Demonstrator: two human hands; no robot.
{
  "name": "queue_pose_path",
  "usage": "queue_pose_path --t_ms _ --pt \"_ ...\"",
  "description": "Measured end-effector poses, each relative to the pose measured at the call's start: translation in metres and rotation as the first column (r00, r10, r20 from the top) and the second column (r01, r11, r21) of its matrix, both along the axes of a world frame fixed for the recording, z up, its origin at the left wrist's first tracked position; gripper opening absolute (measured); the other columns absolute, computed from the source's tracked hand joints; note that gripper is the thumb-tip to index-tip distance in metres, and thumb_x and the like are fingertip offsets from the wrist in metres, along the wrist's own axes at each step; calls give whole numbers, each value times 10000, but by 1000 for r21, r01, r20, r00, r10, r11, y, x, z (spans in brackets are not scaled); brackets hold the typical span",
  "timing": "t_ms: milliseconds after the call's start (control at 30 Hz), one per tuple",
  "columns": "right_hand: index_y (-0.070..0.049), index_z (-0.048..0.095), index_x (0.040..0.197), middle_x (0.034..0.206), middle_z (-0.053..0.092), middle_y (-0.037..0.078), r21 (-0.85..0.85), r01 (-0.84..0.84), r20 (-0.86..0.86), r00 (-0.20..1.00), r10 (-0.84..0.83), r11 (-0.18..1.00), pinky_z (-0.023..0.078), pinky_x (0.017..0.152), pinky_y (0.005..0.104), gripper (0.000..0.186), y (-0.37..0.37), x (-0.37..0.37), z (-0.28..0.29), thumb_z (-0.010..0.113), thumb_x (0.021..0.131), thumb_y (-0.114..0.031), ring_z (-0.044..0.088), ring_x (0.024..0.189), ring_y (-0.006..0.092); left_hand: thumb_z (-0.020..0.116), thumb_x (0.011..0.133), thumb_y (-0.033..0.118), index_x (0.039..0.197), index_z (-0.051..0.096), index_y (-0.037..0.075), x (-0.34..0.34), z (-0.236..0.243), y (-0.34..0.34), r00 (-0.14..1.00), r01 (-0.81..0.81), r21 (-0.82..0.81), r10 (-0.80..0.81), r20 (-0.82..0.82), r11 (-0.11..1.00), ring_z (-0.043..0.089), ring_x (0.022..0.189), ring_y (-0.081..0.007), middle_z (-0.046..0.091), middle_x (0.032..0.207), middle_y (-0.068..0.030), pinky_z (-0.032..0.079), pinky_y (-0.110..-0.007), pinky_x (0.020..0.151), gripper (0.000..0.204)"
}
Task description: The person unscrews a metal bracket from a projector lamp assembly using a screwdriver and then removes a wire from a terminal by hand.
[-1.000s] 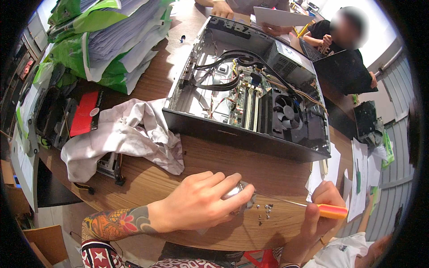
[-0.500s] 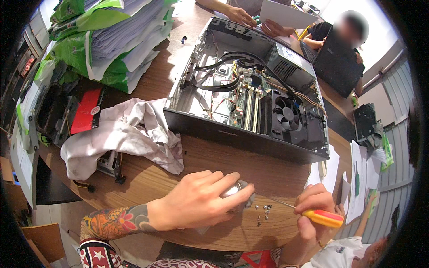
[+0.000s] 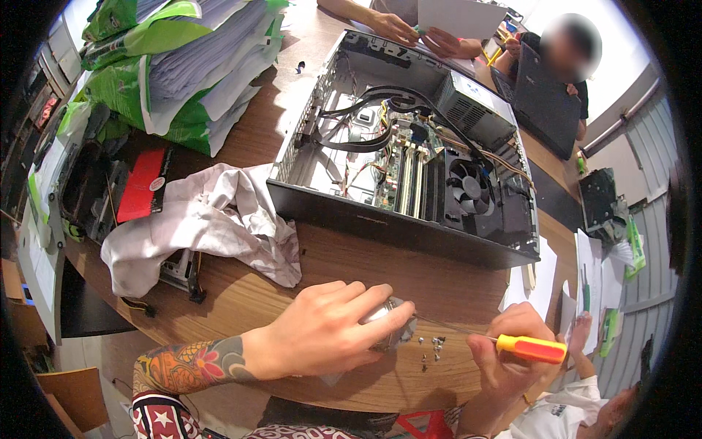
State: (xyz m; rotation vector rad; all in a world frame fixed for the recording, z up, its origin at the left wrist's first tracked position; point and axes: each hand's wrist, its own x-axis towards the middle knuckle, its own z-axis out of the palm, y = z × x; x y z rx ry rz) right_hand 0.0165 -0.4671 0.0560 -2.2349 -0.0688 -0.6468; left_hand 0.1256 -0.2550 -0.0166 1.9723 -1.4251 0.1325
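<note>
- Two hands work at the near edge of a wooden desk [image 3: 241, 293], with an opened computer case [image 3: 409, 154] lying just beyond them, its fan and cables exposed.
- The left hand [image 3: 322, 333] curls loosely over a small silver part [image 3: 387, 322], fingers half closed, apparently pinning it flat so that it cannot slide.
- The right hand [image 3: 504, 358] is wrapped tightly round the orange-and-yellow handle of a screwdriver [image 3: 526, 347], whose thin shaft points left toward the silver part; the tip is hidden behind the left fingers.
- Several loose screws [image 3: 431, 347] lie on the desk between the two hands, likely kept close for easy reach.
- A crumpled white cloth [image 3: 212, 219] lies beyond the left hand, beside the case.
- Stacked papers in green wrapping [image 3: 183, 73] sit farther off, well beyond the left hand.
- Another person's hands [image 3: 409, 29] rest past the case.
</note>
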Motion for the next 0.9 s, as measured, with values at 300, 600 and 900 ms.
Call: queue_pose_path --t_ms 300,600,900 --pt "-66 680 814 754 674 94 55 -21 -3 1000 21 998 489 574 261 256 -6 2 -3 892 670 -67 636 621 180 855 585 297 1262 610 111 -1 3 -1 1000 4 14 -4 10 1000 635 797 -213 632 1126 -100 536 -338 691 743" --pt "-3 736 944 897 697 155 458 -76 -165 972 168 886 538 624 273 107 3 3 3 746 860 -70 680 699 187 844 605 266 1279 583 100 -1 3 1 1000 4 22 -4 -23 1000 635 844 -232 621 1119 -114 536 -348 732 741" --pt "32 551 931 899 693 256 814 -66 -40 985 169 578 613 691 342 256 14 8 -13 754 793 104 711 745 258 848 617 281 1267 599 120 -2 3 0 998 -6 10 6 -60 1000 642 825 -249 625 1121 -111 539 -361 713 715"
